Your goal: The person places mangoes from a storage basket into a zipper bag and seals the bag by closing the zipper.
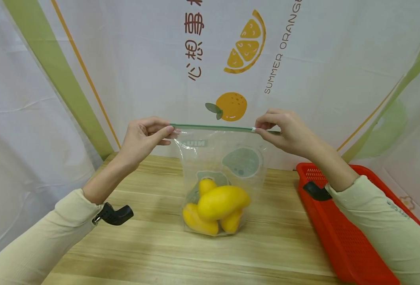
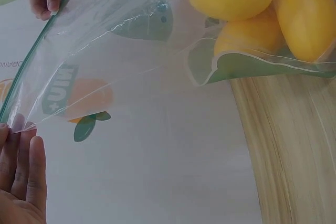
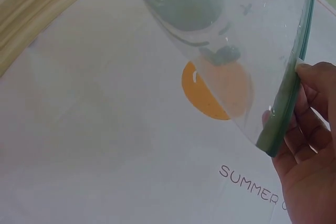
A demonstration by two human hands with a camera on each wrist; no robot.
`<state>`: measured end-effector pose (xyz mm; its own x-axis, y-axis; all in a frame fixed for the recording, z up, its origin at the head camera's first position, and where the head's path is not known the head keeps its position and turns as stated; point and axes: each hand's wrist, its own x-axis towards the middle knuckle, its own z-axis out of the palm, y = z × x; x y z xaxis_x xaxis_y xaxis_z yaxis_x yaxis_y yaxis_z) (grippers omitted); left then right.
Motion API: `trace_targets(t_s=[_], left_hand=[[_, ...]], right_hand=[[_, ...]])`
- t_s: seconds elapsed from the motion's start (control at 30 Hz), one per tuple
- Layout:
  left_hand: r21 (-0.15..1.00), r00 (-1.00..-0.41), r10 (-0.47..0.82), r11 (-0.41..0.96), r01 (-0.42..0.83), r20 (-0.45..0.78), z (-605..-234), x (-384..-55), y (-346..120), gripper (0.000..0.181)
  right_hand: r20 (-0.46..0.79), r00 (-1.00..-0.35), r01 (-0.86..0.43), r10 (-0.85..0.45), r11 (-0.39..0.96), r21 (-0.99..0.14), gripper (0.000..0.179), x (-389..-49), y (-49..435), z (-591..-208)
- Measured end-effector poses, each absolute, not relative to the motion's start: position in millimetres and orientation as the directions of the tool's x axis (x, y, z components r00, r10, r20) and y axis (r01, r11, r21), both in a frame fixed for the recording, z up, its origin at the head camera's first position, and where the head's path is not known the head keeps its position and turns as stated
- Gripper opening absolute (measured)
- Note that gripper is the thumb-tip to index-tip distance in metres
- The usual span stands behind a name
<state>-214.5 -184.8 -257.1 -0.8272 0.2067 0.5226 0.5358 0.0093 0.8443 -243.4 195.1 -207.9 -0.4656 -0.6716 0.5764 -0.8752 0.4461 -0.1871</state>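
Note:
A clear zip bag [image 1: 215,156] with a green zip strip [image 1: 210,127] hangs upright over the wooden table. Several yellow mangoes [image 1: 222,202] lie in its bottom. Thumb and fingers of my left hand [image 1: 142,137] pinch the top left corner of the bag. On the other side, my right hand [image 1: 288,130] pinches the small white slider [image 1: 254,130] near the right end of the strip. That same grip shows in the right wrist view, where the strip's green end [image 3: 270,142] sticks out past the fingers.
A red plastic basket [image 1: 316,221] stands at the right, under my right forearm. Behind the wooden table [image 1: 142,237] hangs a white curtain [image 1: 142,71] printed with oranges and lettering. Black wrist mounts [image 1: 115,213] stick out from the sleeves.

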Motion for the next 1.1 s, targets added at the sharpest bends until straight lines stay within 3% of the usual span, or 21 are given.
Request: trace_targets(t_s=[1.1], left_hand=[[0.84, -0.825, 0.214, 0.034, 0.541, 0.523, -257.4, -212.7, -186.2, 0.018]], right_hand=[[0.566, -0.465, -0.868, -0.681, 0.476, -0.14, 0.016, -242.0, 207.0, -206.5]])
